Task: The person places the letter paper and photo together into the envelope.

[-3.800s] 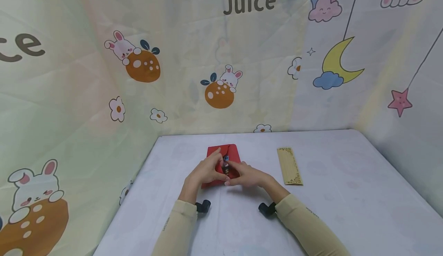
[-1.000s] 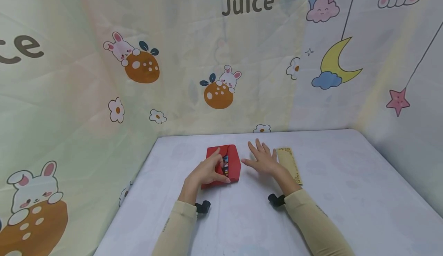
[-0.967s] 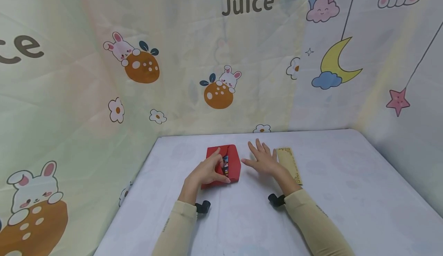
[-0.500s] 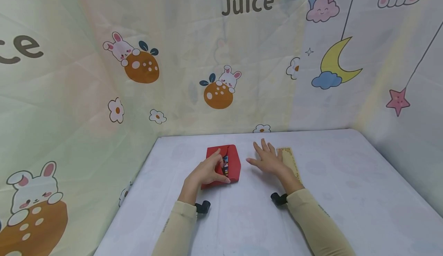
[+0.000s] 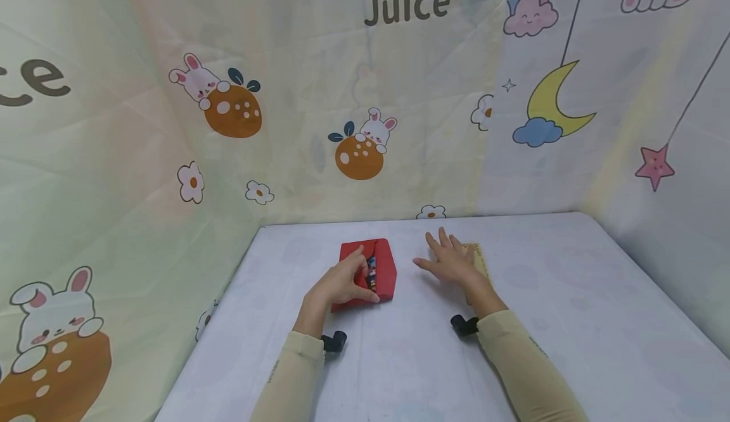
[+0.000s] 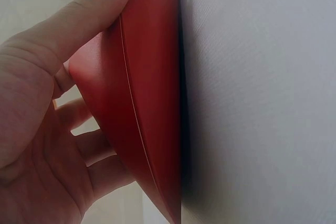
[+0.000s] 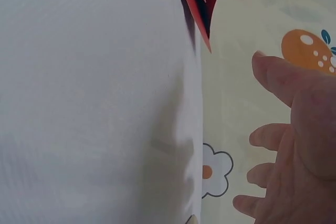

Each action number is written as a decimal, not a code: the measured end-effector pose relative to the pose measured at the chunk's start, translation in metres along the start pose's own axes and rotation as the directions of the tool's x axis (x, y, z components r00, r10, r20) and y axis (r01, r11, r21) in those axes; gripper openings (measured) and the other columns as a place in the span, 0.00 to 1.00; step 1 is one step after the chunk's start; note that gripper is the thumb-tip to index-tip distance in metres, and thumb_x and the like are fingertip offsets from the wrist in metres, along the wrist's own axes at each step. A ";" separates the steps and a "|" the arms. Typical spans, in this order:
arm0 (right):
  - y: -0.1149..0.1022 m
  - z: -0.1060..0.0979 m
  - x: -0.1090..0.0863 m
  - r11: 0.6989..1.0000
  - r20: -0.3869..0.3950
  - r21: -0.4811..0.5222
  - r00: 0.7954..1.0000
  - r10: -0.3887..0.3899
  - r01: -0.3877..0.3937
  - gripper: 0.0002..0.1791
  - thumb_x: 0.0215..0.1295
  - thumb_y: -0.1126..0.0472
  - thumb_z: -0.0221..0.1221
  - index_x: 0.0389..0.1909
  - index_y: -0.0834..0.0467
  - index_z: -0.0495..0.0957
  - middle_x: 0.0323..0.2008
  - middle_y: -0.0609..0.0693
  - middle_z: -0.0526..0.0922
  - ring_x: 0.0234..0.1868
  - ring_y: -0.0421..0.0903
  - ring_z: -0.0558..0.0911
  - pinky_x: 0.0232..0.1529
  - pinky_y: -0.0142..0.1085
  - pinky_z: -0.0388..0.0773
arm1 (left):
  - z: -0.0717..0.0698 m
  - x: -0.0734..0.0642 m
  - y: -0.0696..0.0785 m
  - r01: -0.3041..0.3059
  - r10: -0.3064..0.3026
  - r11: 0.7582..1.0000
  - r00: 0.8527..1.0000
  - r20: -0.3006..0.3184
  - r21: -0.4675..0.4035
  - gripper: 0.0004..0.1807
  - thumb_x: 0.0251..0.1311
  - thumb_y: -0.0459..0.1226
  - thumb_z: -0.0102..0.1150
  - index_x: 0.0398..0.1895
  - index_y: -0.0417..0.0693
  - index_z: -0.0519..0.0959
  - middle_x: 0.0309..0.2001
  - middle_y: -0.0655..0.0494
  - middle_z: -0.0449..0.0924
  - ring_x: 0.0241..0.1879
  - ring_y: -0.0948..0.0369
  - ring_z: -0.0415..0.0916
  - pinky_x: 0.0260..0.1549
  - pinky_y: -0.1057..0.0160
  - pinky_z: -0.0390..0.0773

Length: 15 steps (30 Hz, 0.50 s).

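A red envelope (image 5: pixel 386 268) lies on the white table with its mouth spread, and a small multicoloured patterned item (image 5: pixel 372 273) shows inside. My left hand (image 5: pixel 342 279) holds the envelope by its left part; in the left wrist view the thumb lies along the red edge (image 6: pixel 152 77) and the fingers reach behind the raised flap. My right hand (image 5: pixel 452 263), fingers spread and holding nothing, hovers right of the envelope, partly covering a gold strip (image 5: pixel 479 258) with ornate corners. The right wrist view shows a corner of the envelope (image 7: pixel 202 3) beyond the spread fingers.
The white-covered table (image 5: pixel 547 320) extends around both hands. A printed cloth backdrop (image 5: pixel 308 92) with rabbits and flowers rises at its back and sides. Dark wrist-worn cameras, such as the one on the right wrist (image 5: pixel 463 326), sit beneath the sleeves' cuffs.
My right hand has let go of the patterned item in the envelope and moved right, fingers spread, over the gold strip. My left hand has stayed at the envelope.
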State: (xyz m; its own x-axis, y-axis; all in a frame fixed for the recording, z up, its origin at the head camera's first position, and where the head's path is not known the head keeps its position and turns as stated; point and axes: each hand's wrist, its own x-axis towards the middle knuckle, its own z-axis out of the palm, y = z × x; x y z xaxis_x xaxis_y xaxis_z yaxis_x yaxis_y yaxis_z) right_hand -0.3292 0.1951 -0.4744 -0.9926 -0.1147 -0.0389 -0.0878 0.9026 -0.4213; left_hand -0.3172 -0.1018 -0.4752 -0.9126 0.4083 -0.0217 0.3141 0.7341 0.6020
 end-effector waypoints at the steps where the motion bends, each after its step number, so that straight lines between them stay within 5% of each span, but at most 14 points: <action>1: 0.001 0.000 0.001 1.000 0.005 0.001 1.000 -0.001 0.001 0.52 0.68 0.27 0.51 0.83 0.52 0.49 0.83 0.64 0.37 0.81 0.71 0.42 0.71 0.75 0.29 | 0.000 0.000 0.000 -0.001 0.001 1.000 1.000 0.000 0.001 0.28 0.44 0.53 0.83 0.41 0.57 0.74 0.83 0.59 0.49 0.74 0.49 0.61 0.47 0.55 0.78; 15: 0.013 -0.006 0.001 0.999 0.025 0.011 0.999 0.037 -0.037 0.53 0.68 0.29 0.54 0.82 0.54 0.49 0.82 0.66 0.37 0.81 0.71 0.42 0.71 0.75 0.33 | 0.000 -0.001 -0.001 -0.017 0.017 1.000 1.000 -0.005 0.001 0.28 0.44 0.54 0.83 0.40 0.58 0.73 0.83 0.58 0.50 0.73 0.49 0.62 0.47 0.55 0.78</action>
State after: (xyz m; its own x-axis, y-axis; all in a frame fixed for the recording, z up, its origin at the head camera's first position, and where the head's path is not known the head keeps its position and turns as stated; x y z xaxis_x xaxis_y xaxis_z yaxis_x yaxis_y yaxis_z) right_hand -0.3322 0.2095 -0.4743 -0.9928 -0.0921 -0.0770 -0.0503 0.9016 -0.4297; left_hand -0.3170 -0.1028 -0.4757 -0.9085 0.4177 -0.0074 0.3298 0.7280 0.6011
